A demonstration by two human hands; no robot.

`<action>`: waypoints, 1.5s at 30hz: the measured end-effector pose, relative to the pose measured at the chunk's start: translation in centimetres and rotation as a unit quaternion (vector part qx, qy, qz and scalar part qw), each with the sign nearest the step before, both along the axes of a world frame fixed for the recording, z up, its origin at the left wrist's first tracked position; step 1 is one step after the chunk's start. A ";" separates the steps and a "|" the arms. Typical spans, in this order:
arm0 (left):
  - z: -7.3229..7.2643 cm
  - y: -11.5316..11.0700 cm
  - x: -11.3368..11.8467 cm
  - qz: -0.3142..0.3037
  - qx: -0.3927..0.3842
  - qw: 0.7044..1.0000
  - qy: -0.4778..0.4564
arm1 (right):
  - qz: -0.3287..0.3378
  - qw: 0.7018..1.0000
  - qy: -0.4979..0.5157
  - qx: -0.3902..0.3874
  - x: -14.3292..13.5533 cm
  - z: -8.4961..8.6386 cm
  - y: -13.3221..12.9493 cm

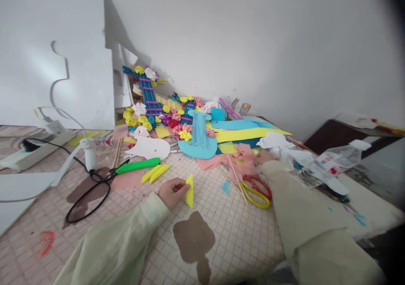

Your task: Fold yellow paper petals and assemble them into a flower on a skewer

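Observation:
My left hand point(173, 192) pinches a small yellow strip point(190, 191) upright, a little below the middle of the view. Two more yellow pieces point(155, 173) lie on the tiled-pattern cloth beside a green-handled tool point(138, 166). My right hand point(265, 156) reaches among pink paper scraps point(242, 160) and white crumpled paper; its fingers are mostly hidden. Near the right sleeve lie red and yellow scissors point(257, 192). Behind them a light-blue paper shape point(198, 139) with strings and pins rests against flower decorations point(177, 120).
A white glue gun point(90, 154) with a black cable stands at the left by a power strip point(38, 152). Long yellow strip point(253, 134) and wooden sticks point(234, 179) lie further in. A plastic bottle point(338, 160) is at the right, white boards point(57, 65) at the back left.

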State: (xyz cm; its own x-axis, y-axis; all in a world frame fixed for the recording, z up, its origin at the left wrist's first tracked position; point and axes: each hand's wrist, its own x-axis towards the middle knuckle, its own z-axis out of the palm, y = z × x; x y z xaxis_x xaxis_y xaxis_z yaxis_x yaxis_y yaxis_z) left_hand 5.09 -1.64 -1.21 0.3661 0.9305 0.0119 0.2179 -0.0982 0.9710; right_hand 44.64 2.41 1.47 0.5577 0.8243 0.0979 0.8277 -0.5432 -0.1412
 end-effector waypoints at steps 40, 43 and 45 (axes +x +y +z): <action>1.1 -0.3 -0.4 -0.029 -0.083 0.994 -0.072 | 0.311 0.700 0.635 0.095 -24.4 -0.5 -4.6; 1.6 -0.5 -0.3 -0.059 -0.183 0.973 -0.132 | 0.247 0.680 0.680 0.121 -24.4 -0.6 -4.6; 1.7 -0.5 -0.3 -0.080 -0.249 0.950 -0.172 | 0.229 0.677 0.687 0.131 -24.4 -0.5 -4.7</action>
State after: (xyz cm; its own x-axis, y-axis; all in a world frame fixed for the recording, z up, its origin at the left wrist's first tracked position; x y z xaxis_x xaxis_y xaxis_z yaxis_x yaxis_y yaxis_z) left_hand 4.77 -2.12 0.50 0.5575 0.7848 -0.2706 -0.0991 0.3866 0.9169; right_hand 20.26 -2.27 0.98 -0.0374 0.9962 -0.0787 -0.1091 -0.0823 -0.9906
